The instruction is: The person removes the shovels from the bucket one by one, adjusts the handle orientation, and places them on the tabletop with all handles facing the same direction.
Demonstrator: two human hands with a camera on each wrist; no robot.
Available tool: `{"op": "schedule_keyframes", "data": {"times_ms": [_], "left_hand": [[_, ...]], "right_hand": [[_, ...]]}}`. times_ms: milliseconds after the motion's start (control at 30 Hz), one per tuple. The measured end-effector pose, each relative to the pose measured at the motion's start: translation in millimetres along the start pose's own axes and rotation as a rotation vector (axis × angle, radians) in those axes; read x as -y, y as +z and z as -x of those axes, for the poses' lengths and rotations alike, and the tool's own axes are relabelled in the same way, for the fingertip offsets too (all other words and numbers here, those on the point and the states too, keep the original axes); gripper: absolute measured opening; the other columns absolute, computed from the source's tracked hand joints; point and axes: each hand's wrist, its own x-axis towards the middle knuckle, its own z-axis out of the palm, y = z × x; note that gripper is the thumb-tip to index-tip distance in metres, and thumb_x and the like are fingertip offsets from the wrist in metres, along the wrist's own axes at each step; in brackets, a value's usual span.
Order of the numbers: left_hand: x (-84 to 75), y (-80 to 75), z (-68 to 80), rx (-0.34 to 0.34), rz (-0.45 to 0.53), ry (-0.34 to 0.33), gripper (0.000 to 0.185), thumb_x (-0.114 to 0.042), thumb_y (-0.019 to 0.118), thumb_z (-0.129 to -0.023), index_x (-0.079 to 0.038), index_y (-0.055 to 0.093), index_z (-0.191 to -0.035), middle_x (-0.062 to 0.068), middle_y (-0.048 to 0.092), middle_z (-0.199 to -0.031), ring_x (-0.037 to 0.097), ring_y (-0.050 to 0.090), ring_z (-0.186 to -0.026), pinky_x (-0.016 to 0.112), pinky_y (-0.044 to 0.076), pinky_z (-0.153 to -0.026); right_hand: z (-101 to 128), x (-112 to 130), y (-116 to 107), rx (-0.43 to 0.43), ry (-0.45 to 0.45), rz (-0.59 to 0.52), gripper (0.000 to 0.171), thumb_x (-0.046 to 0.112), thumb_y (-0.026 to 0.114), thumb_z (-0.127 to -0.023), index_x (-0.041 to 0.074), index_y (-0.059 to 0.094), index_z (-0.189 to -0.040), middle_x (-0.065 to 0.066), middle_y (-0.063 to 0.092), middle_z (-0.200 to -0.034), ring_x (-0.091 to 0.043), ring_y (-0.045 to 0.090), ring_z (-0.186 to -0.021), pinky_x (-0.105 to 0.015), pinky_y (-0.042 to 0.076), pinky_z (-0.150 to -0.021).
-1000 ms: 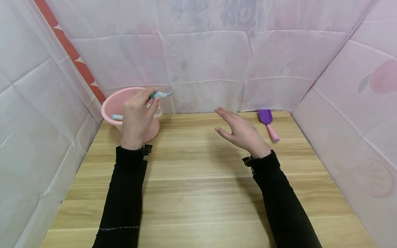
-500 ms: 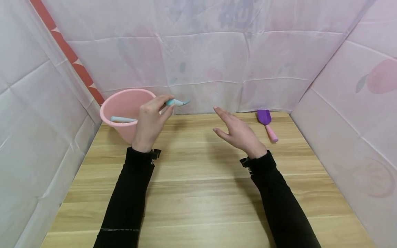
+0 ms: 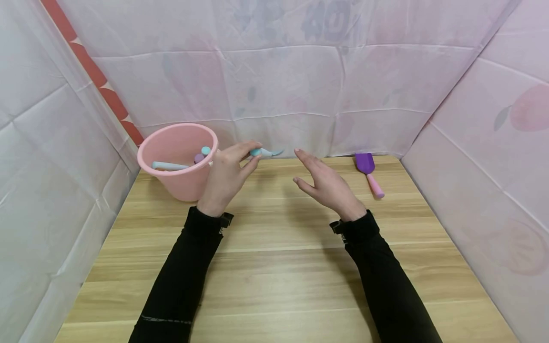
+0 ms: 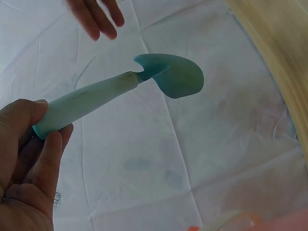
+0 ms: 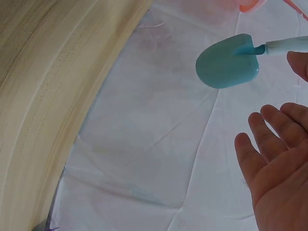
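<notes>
My left hand (image 3: 229, 174) pinches the handle end of a small toy shovel (image 4: 91, 100) with a pale handle and a teal scoop (image 4: 180, 77). The shovel is held in the air, its scoop pointing toward my right hand (image 3: 328, 183). That hand hovers over the table with fingers extended and nothing in it. In the right wrist view the teal scoop (image 5: 226, 62) shows just beyond the spread fingers (image 5: 267, 139), apart from them. Left of my left hand stands a pink bucket (image 3: 177, 183) with several tool handles inside, among them a pale blue one (image 3: 170, 166).
A second toy shovel, with a purple scoop (image 3: 364, 163) and a pink handle, lies at the back right of the wooden table (image 3: 274, 286). Pale printed sheets (image 3: 274, 85) hang close along the back and both sides.
My left hand has moved right and slightly down, carrying the shovel away from over the bucket toward my right hand. My right hand has stayed nearly still.
</notes>
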Motion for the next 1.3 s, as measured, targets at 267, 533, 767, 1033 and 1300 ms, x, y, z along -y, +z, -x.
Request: {"op": "schedule_keyframes", "data": {"times_ms": [267, 533, 767, 1033, 1300], "left_hand": [[-8.9, 16.3, -0.3, 0.051, 0.019, 0.091, 0.025, -0.01, 0.082, -0.111, -0.001, 0.084, -0.134, 0.015, 0.088, -0.13, 0.029, 0.086, -0.122, 0.04, 0.072, -0.108], [-22.3, 28.8, 2.9, 0.09, 0.042, 0.145, 0.023, -0.009, 0.084, -0.109, -0.002, 0.085, -0.131, 0.012, 0.089, -0.126, 0.026, 0.087, -0.117, 0.037, 0.073, -0.101], [-30.8, 34.8, 6.3, 0.112, 0.065, 0.175, 0.027, -0.01, 0.085, -0.11, -0.003, 0.085, -0.136, 0.012, 0.088, -0.133, 0.027, 0.086, -0.128, 0.036, 0.071, -0.107], [-29.7, 37.3, 7.3, 0.118, 0.084, 0.169, 0.03, -0.01, 0.085, -0.109, -0.004, 0.084, -0.139, 0.012, 0.088, -0.136, 0.028, 0.085, -0.13, 0.036, 0.071, -0.109], [-25.9, 40.7, 5.2, 0.135, 0.069, 0.17, 0.036, -0.008, 0.084, -0.11, -0.002, 0.08, -0.145, 0.015, 0.086, -0.141, 0.031, 0.084, -0.134, 0.04, 0.07, -0.113]], "right_hand": [[0, 1, 4, -0.136, -0.07, -0.038, 0.076, 0.021, 0.08, -0.114, 0.009, 0.045, -0.181, -0.022, 0.056, -0.18, -0.044, 0.059, -0.164, -0.063, 0.052, -0.135], [-3, 4, 12, -0.25, -0.195, -0.109, 0.06, 0.007, 0.088, -0.106, 0.001, 0.066, -0.162, -0.021, 0.075, -0.158, -0.04, 0.073, -0.148, -0.055, 0.062, -0.125], [-5, 8, 16, -0.298, -0.25, -0.144, 0.039, 0.002, 0.087, -0.105, 0.002, 0.075, -0.142, -0.016, 0.081, -0.137, -0.032, 0.081, -0.125, -0.046, 0.07, -0.108], [-4, 5, 17, -0.306, -0.286, -0.115, 0.034, -0.002, 0.085, -0.105, 0.002, 0.075, -0.137, -0.015, 0.081, -0.133, -0.031, 0.08, -0.121, -0.044, 0.07, -0.104], [-8, -6, 14, -0.278, -0.266, -0.114, 0.036, -0.007, 0.082, -0.106, 0.002, 0.074, -0.14, -0.016, 0.081, -0.136, -0.034, 0.079, -0.125, -0.048, 0.069, -0.107]]}}
